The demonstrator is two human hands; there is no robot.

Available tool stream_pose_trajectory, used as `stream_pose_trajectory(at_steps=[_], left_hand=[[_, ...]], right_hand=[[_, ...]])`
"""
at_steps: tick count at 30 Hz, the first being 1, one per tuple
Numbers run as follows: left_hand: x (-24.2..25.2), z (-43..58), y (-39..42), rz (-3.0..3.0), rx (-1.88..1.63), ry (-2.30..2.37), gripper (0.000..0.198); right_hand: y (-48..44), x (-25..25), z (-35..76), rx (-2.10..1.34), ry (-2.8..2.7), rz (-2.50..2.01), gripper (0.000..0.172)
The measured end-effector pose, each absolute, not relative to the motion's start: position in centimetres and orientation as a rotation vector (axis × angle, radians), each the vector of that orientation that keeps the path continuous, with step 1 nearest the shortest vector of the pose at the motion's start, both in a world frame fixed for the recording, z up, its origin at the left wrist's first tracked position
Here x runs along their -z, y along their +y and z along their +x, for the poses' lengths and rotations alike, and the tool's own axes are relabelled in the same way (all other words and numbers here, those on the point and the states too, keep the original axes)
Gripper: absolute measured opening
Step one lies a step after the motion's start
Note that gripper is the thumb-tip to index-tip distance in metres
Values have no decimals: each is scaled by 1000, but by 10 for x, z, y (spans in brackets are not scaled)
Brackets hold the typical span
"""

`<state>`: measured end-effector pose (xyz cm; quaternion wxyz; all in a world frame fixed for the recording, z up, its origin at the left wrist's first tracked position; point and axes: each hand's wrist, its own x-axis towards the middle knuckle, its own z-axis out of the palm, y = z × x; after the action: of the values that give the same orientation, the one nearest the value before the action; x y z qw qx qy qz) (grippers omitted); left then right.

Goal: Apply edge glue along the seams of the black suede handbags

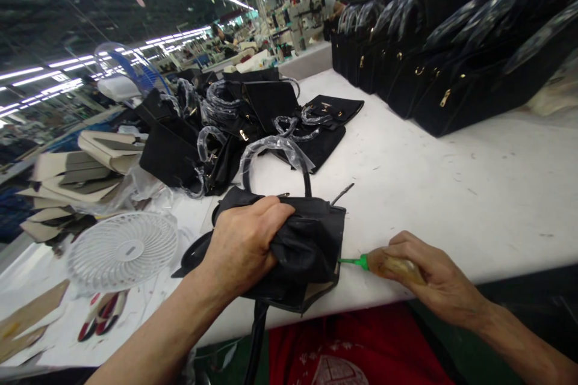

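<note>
Black handbag [311, 240] at near edge of white tabletop [451, 192], crumpled. Left hand [246, 243] clamped over bag's top, forearm angled in from near left. Right hand [424, 267] grasping glue bottle [392, 264], green nozzle [352, 261] touching bag's right edge. White fan [121, 249] left; black bag pile [235, 126] far.

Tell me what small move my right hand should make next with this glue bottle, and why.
Probably squeeze gently and draw the green nozzle slowly along the bag's edge. The right hand holds the small bottle with its tip already against the side of the black handbag, while the left hand clamps the bag flat on the white table, so the edge looks steadied.
</note>
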<state>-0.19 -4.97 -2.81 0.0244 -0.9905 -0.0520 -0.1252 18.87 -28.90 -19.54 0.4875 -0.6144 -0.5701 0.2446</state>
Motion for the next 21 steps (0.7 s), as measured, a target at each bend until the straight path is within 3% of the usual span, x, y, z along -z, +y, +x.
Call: stream_pose_trajectory(at_steps=[11,15,21], left_hand=[[30,-8,-52,-3068,436,-141,21],[30,-12,-56,-3048,472,-118,21],[35,-27,-63,-3062,543,-148,22]], right_hand=[[-292,187,184,-677,-1414,-1490,17],[-294,188,184,-550,-1374,-1558,21],[-294,182,178,-693,-1425,-1500,17]])
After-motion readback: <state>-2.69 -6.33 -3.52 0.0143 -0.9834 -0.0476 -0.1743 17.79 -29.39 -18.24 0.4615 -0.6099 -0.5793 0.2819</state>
